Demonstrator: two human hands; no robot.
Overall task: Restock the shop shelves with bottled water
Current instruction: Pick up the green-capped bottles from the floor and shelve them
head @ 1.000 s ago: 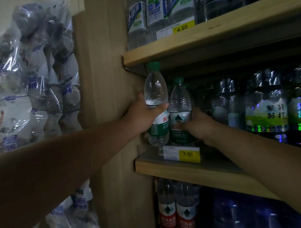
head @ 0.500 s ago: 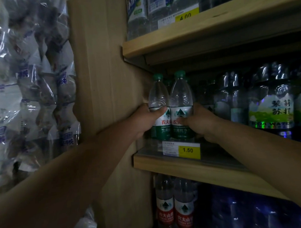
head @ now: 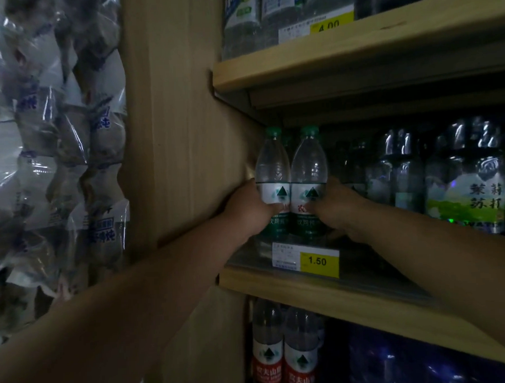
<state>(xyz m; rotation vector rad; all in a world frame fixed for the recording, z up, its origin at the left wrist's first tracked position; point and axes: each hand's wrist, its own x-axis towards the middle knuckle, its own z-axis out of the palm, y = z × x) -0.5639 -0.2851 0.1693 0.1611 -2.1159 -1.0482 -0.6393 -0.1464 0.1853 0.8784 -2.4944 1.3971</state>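
Two clear water bottles with green caps and green labels stand side by side at the left end of the middle wooden shelf (head: 321, 296). My left hand (head: 250, 211) grips the left bottle (head: 272, 173) at its label. My right hand (head: 336, 207) grips the right bottle (head: 309, 172) the same way. Both bottles are upright and touch each other, behind the yellow 1.50 price tag (head: 319, 260). Their bases are hidden by the tag strip and my hands.
A wooden side panel (head: 180, 136) bounds the shelf on the left. Dark bottles with a green label (head: 466, 189) fill the shelf to the right. Red-labelled bottles (head: 283, 359) stand below. Shrink-wrapped water packs (head: 58, 155) are stacked at far left. The upper shelf (head: 354, 38) carries more bottles.
The left bottle came down from a raised position and now stands level beside the right bottle. Both hands stay on their bottles; the view has shifted closer.
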